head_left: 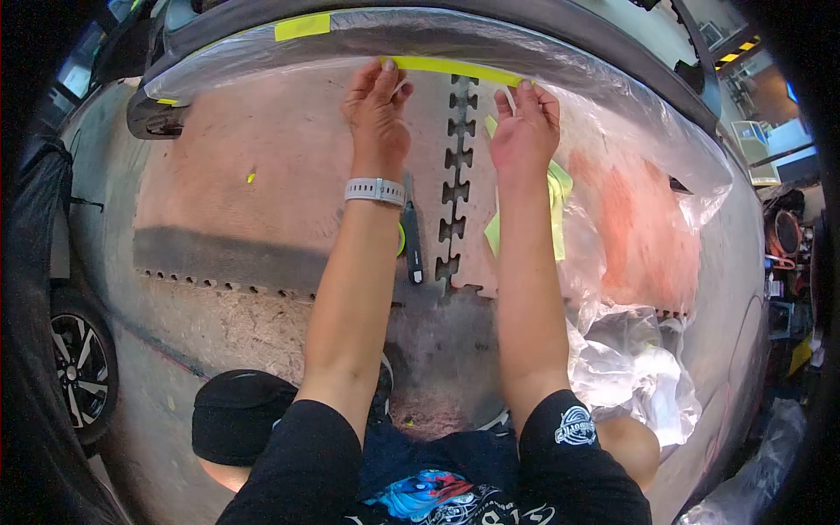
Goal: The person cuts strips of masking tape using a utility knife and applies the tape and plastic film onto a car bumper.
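A strip of yellow tape is stretched between my two hands, along the lower edge of clear plastic film on a long dark panel. My left hand pinches the tape's left end between thumb and finger. The right end is pinched by my right hand. Another yellow tape piece sits on the film further left, and a small one is near its left end.
Interlocking foam mats cover the floor below. A dark tool and a green tape roll lie beside my left forearm. Crumpled plastic lies at right, a wheel stands at left, and cluttered shelves are far right.
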The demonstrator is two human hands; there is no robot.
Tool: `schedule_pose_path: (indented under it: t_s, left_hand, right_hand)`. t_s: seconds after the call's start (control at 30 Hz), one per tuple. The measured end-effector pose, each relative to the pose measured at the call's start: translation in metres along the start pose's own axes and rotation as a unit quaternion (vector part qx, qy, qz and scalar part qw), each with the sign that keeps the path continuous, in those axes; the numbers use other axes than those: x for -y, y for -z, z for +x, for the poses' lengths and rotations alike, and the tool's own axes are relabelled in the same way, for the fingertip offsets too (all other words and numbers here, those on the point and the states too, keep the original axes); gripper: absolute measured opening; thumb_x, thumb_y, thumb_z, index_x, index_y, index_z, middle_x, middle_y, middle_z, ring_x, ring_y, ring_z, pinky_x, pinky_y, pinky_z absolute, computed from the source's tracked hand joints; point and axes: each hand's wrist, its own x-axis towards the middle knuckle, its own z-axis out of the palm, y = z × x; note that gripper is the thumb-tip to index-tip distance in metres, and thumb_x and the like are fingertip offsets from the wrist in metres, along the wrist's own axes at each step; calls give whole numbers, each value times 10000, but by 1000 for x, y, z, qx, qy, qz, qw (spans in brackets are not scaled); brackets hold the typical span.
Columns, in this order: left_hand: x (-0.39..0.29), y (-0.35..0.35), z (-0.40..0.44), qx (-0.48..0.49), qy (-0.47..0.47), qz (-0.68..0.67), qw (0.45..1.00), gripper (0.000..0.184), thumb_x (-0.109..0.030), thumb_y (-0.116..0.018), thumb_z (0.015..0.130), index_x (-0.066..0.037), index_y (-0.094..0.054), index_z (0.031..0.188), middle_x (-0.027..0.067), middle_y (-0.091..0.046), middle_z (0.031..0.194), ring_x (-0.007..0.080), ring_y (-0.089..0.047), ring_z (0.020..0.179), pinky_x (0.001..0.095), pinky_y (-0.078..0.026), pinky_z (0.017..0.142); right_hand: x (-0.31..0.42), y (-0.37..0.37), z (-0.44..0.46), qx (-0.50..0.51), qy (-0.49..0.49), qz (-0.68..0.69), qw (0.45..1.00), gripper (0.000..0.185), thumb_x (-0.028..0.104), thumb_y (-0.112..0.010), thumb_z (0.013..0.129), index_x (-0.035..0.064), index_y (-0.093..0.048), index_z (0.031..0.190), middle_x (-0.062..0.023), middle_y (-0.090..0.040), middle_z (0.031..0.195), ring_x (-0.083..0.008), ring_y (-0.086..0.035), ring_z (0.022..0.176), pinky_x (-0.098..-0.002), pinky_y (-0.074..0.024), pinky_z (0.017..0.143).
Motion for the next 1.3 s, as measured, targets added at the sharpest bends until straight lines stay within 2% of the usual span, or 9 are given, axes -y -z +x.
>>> schedule_pose_path:
  t_s: [0.2,0.27,0.4,0.5,0.6,0.77,0.97,1.2,1.3]
  left_hand:
    - [2,-4,9,0,8,31,999,208,-70,-697,964,-50,-649,1165,56,-681,1033,217,-677,954,359,-556,809]
    - [2,-5,11,10,10,2,1000,209,-67,-666,981,-33,-631,1185,61,-662,1062,218,-661,977,365,-572,817]
    - [5,-1,18,38,3,24,999,240,-76,-643,996,-34,-609,1229,71,-652,1109,224,-650,1008,373,-589,841]
    - [0,-6,17,71,1,-36,997,259,-50,-619,996,-65,-603,1254,84,-645,1147,240,-651,1016,383,-599,860]
    - [-10,-15,15,73,15,-157,985,314,-18,-633,975,-74,-586,1281,82,-672,1112,200,-677,933,313,-616,762]
    - [-11,-12,13,65,67,-214,972,420,-29,-533,941,-120,-526,1350,83,-626,1168,258,-637,1038,411,-575,932]
    - [-10,-24,4,119,51,-274,953,507,-89,-609,787,-126,-549,1289,70,-624,1188,306,-561,1194,475,-437,1092]
    - [6,-42,-13,107,107,-285,946,417,-103,-635,783,-144,-599,1196,63,-647,1187,288,-596,1151,466,-453,1064]
    - [12,-50,-17,87,106,-274,952,348,-198,-657,820,-56,-634,1137,115,-646,1143,317,-615,1109,491,-468,1050]
  right_hand:
    - [-3,-1,9,21,-33,-2,999,115,-43,-637,942,50,-590,991,-68,-627,953,-223,-640,884,-416,-555,767]
    - [-4,4,12,53,-48,-8,997,137,9,-651,966,102,-570,1025,-60,-633,1002,-231,-620,946,-437,-524,870]
    - [-5,3,19,60,-52,8,997,164,6,-636,971,101,-574,1090,-73,-646,1027,-233,-625,923,-441,-529,865]
    - [2,-6,23,99,-57,48,992,217,-13,-594,973,98,-578,1160,-100,-661,1081,-255,-630,964,-462,-529,892]
    - [7,-13,21,90,-88,96,987,292,-41,-564,950,90,-582,1210,-125,-664,1140,-283,-626,1038,-484,-515,963]
    - [4,-4,29,145,-160,222,951,451,-80,-532,823,67,-592,1244,-125,-649,1230,-323,-611,1131,-519,-466,1034]
    - [15,-22,13,142,-143,225,953,562,-105,-511,696,70,-627,1217,-119,-669,1207,-315,-577,1215,-547,-383,1125]
    - [17,-21,17,149,-135,234,951,559,-92,-525,692,76,-648,1210,-119,-672,1245,-313,-562,1247,-542,-345,1154]
    - [25,-23,20,122,-164,264,942,509,-105,-511,646,5,-647,1123,-170,-654,1219,-350,-553,1259,-566,-330,1193]
